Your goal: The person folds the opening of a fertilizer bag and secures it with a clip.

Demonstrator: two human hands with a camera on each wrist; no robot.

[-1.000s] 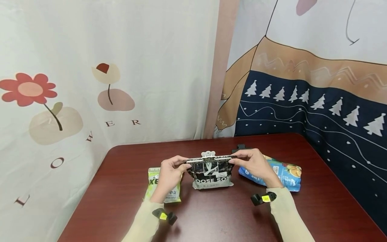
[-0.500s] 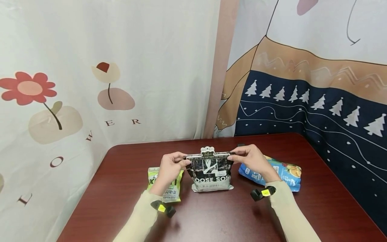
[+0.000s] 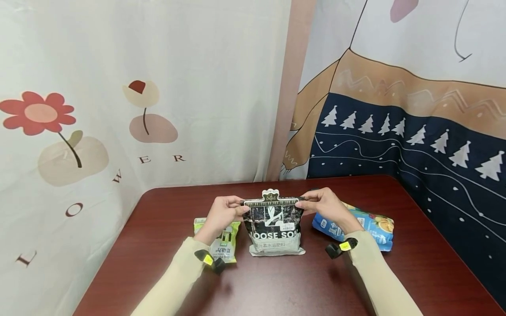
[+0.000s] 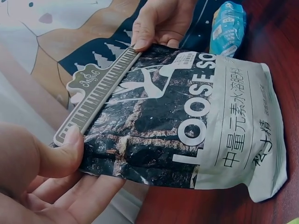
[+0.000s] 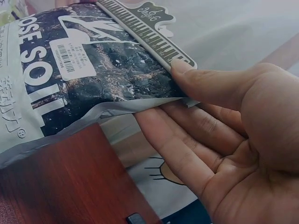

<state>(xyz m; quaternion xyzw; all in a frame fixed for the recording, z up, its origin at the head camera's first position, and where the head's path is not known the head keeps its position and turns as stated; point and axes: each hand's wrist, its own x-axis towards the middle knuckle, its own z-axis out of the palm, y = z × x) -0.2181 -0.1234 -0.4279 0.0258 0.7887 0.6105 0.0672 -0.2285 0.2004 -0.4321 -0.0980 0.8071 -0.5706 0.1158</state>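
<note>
A black-and-white fertilizer bag (image 3: 274, 239) printed LOOSE SOIL stands upright between my hands in the head view. Across its top edge sits a long bag clip (image 4: 100, 100) with a piano-key pattern and a Music tab. My left hand (image 3: 222, 215) pinches the clip's left end and the bag corner, thumb in front and fingers behind. At the other end, my right hand (image 5: 229, 140) pinches the right corner the same way, its thumb on the clip. Whether the bag's bottom touches the table cannot be told.
On the dark red table (image 3: 269, 285), a green packet (image 3: 225, 248) lies left of the bag, partly behind my left hand. A blue pouch (image 3: 379, 230) lies to the right, partly behind my right arm. A small black object (image 5: 136, 218) shows near the table's far edge. Curtains hang behind.
Both hands have risen slightly, lifting the clipped top edge. The bag now faces the head camera more fully, with more of its lower part showing, and its bottom has come nearer.
</note>
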